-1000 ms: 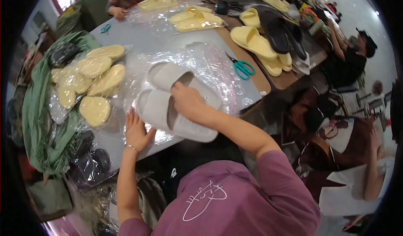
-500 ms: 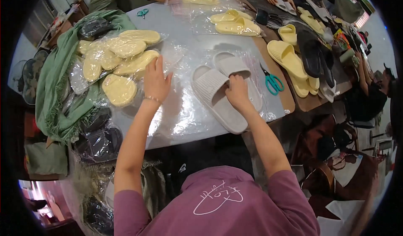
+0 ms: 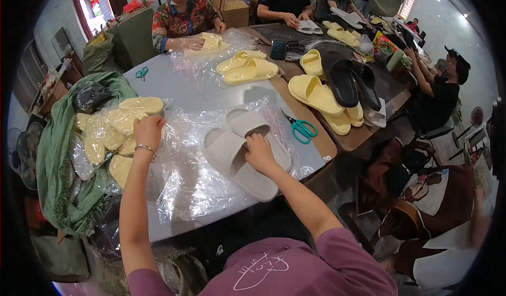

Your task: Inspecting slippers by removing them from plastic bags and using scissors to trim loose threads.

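Leftward, the left hand (image 3: 148, 131) has reached the bagged yellow slippers (image 3: 108, 132), fingers curled; right hand (image 3: 260, 154) grips grey slippers (image 3: 243, 151), unbagged on plastic.

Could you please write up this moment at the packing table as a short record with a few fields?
Setting: grey table with several people seated around it
Left hand: resting on the bagged pale yellow slippers
Right hand: on the pair of grey slippers
Under the pair: clear plastic bags
Nearby: teal-handled scissors, green cloth
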`<state>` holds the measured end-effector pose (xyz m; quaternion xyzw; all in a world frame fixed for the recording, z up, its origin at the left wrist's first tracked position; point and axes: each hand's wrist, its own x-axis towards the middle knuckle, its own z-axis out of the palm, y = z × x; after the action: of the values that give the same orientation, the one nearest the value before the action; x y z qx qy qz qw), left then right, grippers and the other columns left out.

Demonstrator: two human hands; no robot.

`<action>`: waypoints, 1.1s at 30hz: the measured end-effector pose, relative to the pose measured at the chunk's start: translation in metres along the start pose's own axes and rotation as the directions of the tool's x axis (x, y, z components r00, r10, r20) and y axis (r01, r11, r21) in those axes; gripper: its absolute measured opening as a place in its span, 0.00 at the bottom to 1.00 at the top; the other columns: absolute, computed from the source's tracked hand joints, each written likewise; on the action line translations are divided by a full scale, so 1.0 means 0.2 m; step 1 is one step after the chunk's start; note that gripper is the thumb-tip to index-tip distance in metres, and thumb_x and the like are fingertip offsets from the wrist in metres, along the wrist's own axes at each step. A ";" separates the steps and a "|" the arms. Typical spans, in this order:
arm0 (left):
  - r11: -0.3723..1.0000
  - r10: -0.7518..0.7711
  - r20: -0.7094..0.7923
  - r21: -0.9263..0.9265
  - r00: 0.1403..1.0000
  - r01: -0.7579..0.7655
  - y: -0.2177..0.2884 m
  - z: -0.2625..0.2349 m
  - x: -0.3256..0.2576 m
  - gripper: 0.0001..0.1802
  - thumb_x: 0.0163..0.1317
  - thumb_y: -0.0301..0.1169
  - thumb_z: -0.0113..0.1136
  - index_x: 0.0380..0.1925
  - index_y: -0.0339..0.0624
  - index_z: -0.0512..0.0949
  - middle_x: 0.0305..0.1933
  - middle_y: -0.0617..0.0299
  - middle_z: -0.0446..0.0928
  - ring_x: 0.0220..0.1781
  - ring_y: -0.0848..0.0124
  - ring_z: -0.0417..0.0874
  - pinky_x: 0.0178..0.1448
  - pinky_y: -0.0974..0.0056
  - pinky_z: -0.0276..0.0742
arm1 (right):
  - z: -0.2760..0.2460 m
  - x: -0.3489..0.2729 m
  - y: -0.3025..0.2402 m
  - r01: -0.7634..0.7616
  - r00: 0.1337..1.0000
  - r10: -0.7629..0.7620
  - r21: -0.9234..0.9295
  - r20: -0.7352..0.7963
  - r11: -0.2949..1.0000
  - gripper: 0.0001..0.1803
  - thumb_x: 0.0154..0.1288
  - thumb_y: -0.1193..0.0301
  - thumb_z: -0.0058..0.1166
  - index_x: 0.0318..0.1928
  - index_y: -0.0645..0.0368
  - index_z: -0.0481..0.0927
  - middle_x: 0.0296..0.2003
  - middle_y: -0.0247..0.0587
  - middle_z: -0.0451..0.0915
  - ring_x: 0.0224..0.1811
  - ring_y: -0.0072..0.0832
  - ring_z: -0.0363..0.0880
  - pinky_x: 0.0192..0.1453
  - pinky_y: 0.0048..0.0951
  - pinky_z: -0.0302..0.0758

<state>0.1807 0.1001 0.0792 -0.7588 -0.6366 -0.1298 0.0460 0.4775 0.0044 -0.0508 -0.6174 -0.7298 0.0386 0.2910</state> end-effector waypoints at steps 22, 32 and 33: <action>0.953 0.209 0.225 -0.265 0.952 -0.147 -0.12 0.35 -0.92 0.38 0.54 0.49 0.56 0.63 0.43 0.64 0.72 0.48 0.52 0.75 0.48 0.42 0.75 0.49 0.32 | 0.10 0.00 -0.37 -0.040 0.996 0.028 0.135 0.089 0.990 0.09 0.47 0.72 0.54 0.31 0.61 0.77 0.33 0.48 0.76 0.40 0.42 0.75 0.42 0.43 0.70; 0.933 0.326 0.267 -0.247 0.907 -0.262 -0.14 0.23 -1.20 0.30 0.63 0.38 0.48 0.65 0.47 0.60 0.72 0.57 0.54 0.73 0.57 0.52 0.74 0.46 0.38 | 0.03 0.06 -0.24 -0.047 0.998 0.048 -0.015 0.047 0.999 0.10 0.48 0.74 0.53 0.34 0.63 0.74 0.35 0.49 0.74 0.43 0.45 0.73 0.46 0.45 0.69; 0.934 0.310 0.272 -0.266 0.911 -0.238 -0.13 0.22 -1.21 0.29 0.63 0.38 0.48 0.65 0.47 0.60 0.71 0.57 0.55 0.73 0.57 0.52 0.74 0.46 0.39 | 0.00 0.06 -0.32 -0.098 0.992 0.098 0.000 0.080 0.995 0.09 0.49 0.74 0.52 0.33 0.63 0.73 0.36 0.49 0.74 0.44 0.44 0.73 0.46 0.45 0.68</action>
<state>0.1240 -0.1152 -0.0266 -0.8521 -0.5033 -0.0733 -0.1233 0.4205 0.0000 -0.0202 -0.6499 -0.7096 0.0793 0.2605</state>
